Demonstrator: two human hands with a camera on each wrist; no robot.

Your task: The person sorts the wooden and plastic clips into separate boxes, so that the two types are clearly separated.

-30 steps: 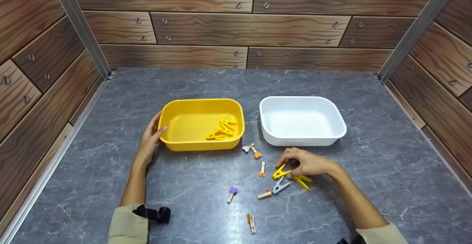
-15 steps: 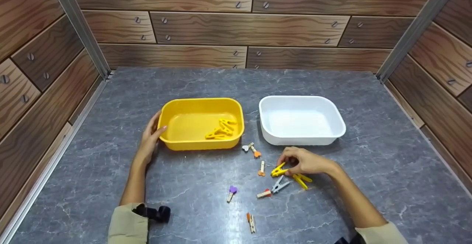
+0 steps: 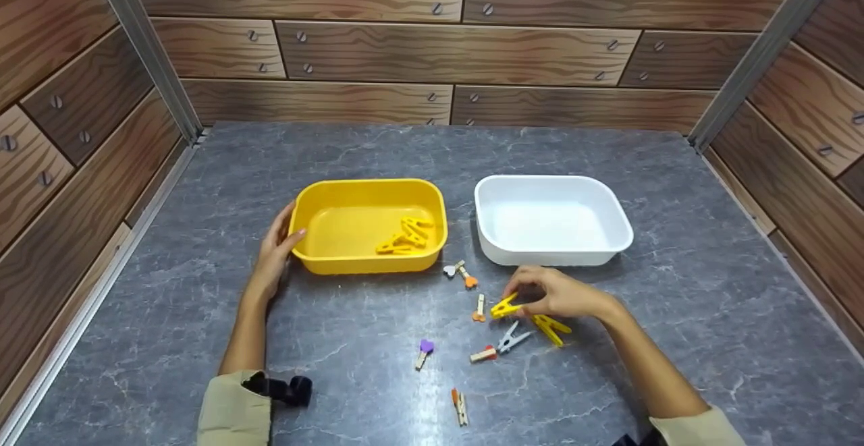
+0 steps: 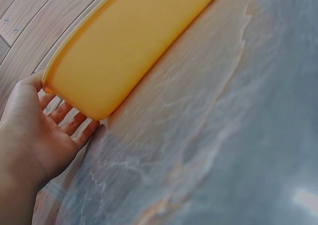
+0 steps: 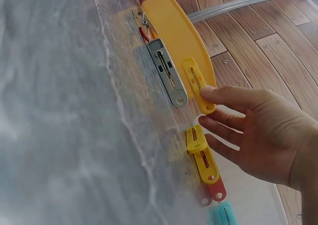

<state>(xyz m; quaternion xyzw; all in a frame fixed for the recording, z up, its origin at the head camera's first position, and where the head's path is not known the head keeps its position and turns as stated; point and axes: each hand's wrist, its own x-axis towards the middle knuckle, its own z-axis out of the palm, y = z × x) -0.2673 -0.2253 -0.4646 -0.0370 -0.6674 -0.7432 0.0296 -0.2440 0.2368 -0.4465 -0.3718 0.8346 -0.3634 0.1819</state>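
My left hand [image 3: 273, 255] grips the left end of a yellow tub [image 3: 368, 267], thumb over the rim and fingers along the outer wall, as the left wrist view [image 4: 94, 61] also has it. Several yellow clothespins [image 3: 408, 233] lie in the tub's right part. With thumb and fingertips, my right hand [image 3: 557, 294] pinches a yellow clothespin [image 3: 505, 308] just above the table. More yellow clothespin plastic [image 3: 553, 330] lies under that hand. A grey clothespin [image 3: 513, 338] lies in front, touching a small wooden clip [image 3: 482, 355] with a red ornament.
A white tub [image 3: 553, 257] stands right of the yellow one. Between tubs and table front lie small wooden clips with orange [image 3: 479, 308], purple [image 3: 424, 355] and white hearts [image 3: 450, 271]. The right wrist view adds a red clip [image 5: 217, 190] and a teal clip [image 5: 224, 214].
My right hand has lifted the yellow clothespin slightly and shifted it a little left, away from the grey one. The left hand and both tubs stay put.
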